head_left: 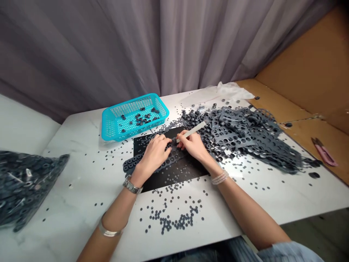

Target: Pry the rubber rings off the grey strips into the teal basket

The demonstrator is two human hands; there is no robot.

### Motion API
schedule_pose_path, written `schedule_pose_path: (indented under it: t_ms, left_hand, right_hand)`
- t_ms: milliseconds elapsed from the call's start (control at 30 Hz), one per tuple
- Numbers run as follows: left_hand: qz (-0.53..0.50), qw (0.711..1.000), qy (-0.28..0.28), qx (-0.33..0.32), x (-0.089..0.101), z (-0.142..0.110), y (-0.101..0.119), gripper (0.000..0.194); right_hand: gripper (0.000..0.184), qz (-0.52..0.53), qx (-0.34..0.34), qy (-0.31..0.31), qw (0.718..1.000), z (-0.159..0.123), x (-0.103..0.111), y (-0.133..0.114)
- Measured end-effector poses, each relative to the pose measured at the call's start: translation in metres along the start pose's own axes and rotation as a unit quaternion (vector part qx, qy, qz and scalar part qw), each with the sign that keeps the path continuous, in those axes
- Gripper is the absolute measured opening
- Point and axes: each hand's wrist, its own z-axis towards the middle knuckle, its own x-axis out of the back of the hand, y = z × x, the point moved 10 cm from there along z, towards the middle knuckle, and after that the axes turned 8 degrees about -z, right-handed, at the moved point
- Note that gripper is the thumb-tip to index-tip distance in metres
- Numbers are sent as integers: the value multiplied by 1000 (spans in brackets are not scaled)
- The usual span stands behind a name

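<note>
A pale, flat pen-like tool (pixel 194 130) is gripped in my right hand (pixel 192 143), with its lower end down at a dark grey perforated strip (pixel 170 159). My left hand (pixel 156 152) has its fingers bent over that strip, thumb and forefinger close to the tool's tip. They hold the strip there; the exact contact is partly hidden. Round ring-shaped pieces (pixel 132 162) sit in rows on the strip's left end. Beneath lies a black mat (pixel 155 179), strewn with small dark discs (pixel 176 220) that also spread over the white table (pixel 89 182).
A turquoise basket (pixel 109 137) behind my left hand contains some dark rings. On the right rises a heap of perforated sheets (pixel 245 134) and loose rings. Clear plastic (pixel 227 91) lies behind it. Pink-handled cutters (pixel 324 152) rest far right; a filled bag (pixel 27 185) is left.
</note>
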Motion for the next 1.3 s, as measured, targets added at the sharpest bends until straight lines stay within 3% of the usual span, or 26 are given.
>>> schedule_pose_path:
  t_ms: [200,700,833,933,1033,1100,1167,1233,1300]
  left_hand:
    - [13,1000,8,8,-6,2,-5,22]
    - [57,996,61,43,-5,2,-6,18]
    - [28,996,70,50,-9,5,-11,16]
    - [-33,997,52,52,-11,8,-15,15]
    - [-119,991,18,54,-2,8,-17,9]
    - [-186,981,0,58,13,5,-17,5]
    - [-279,957,18,83,34,1,-24,7]
    - [-399,904,70,133,51,-6,-39,12]
    - [-511,835,102,175,54,-11,-50,16]
  right_hand:
    - [27,-137,62,-10,989,-6,-5,-22]
    - [18,-208,120,-3,971,-9,-15,-28]
    - [19,-244,139,-1,960,-13,-20,-31]
    - [19,-268,147,-2,952,-15,-23,-33]
    - [20,-272,144,3,951,-15,-21,-35]
    - [20,-263,139,7,955,-13,-18,-35]
    - [20,-235,127,5,964,-10,-14,-32]
    - [22,-182,95,5,979,-6,-9,-24]
    - [26,-108,49,22,993,-3,-2,-13]
